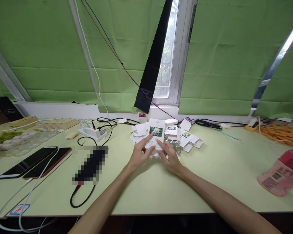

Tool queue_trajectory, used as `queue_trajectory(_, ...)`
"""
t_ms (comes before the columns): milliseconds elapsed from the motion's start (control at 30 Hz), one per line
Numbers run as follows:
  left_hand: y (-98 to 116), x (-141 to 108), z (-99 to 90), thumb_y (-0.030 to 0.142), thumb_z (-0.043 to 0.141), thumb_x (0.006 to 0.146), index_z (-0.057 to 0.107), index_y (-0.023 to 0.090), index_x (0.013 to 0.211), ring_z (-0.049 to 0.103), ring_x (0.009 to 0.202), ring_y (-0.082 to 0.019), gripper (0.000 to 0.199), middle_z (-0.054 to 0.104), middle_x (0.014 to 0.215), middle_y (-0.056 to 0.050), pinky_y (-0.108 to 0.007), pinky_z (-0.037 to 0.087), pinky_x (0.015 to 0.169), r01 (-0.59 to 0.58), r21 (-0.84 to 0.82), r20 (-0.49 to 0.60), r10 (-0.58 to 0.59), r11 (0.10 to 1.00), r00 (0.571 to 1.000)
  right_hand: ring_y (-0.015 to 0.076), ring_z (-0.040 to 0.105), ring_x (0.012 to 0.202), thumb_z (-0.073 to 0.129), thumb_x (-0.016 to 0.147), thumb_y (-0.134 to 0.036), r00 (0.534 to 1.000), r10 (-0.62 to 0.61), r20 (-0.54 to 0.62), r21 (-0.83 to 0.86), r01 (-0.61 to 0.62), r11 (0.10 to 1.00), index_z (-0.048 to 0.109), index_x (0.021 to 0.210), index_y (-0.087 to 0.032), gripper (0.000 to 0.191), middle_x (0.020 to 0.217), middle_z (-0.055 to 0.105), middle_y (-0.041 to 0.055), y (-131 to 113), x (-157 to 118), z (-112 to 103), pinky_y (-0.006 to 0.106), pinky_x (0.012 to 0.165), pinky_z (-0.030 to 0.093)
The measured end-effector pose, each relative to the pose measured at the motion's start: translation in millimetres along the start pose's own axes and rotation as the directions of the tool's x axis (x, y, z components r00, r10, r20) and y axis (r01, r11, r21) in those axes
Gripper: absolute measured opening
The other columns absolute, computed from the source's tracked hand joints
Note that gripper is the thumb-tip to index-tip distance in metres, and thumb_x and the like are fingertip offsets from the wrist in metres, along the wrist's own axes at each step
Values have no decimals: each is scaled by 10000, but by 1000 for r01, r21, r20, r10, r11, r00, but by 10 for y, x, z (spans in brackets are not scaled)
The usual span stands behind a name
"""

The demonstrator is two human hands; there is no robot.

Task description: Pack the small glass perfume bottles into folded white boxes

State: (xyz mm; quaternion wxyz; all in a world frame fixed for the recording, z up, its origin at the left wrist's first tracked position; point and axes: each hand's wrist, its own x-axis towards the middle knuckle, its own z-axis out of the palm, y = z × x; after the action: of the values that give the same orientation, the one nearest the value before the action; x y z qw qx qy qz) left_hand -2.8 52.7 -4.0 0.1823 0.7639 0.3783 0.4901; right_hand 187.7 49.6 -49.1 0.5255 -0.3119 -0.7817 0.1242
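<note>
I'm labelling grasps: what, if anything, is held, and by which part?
A white card with a flower picture, held by its lower half: left hand at the lower left, right hand at the lower right.

From my feed I see an indoor workroom, home or office unclear: long table [210, 195], green blinds [224, 58], window [166, 61] at one o'clock of the view, power strip [90, 132] at nine.
</note>
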Motion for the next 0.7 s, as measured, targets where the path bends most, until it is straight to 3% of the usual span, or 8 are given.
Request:
queue_trajectory(133,14,4,-7,389,595,932,516,252,1469,559,695,-100,559,596,1424,-111,-192,486,542,18,-60,29,-17,998,999,142,531,740,456,1032,-304,1000,4,-5,6,-4,1000,415,1519,-352,491,1025,501,51,6,-2,10,294,666,548)
queue_trajectory(300,21,12,-3,425,629,906,425,270,1529,476,546,-35,674,546,1469,-137,-214,542,526,204,-274,164,-163,940,973,151,530,766,453,1034,-311,999,44,-33,16,-43,999,453,1499,-328,465,999,484,48,-13,-1,12,296,681,539)
queue_trajectory(400,16,19,-1,431,661,881,415,278,1534,496,542,-34,715,534,1479,-156,-239,569,547,258,-368,203,-193,893,960,143,525,745,460,1032,-320,997,72,-33,23,-71,997,467,1490,-324,458,989,482,44,-38,2,10,292,675,539)
queue_trajectory(700,-12,31,3,431,693,859,468,277,1505,539,549,-43,701,471,1536,-155,-240,563,531,280,-382,196,-219,881,956,131,527,710,446,1034,-342,995,103,14,49,-104,993,436,1507,-330,473,1014,477,45,-27,8,9,297,651,549)
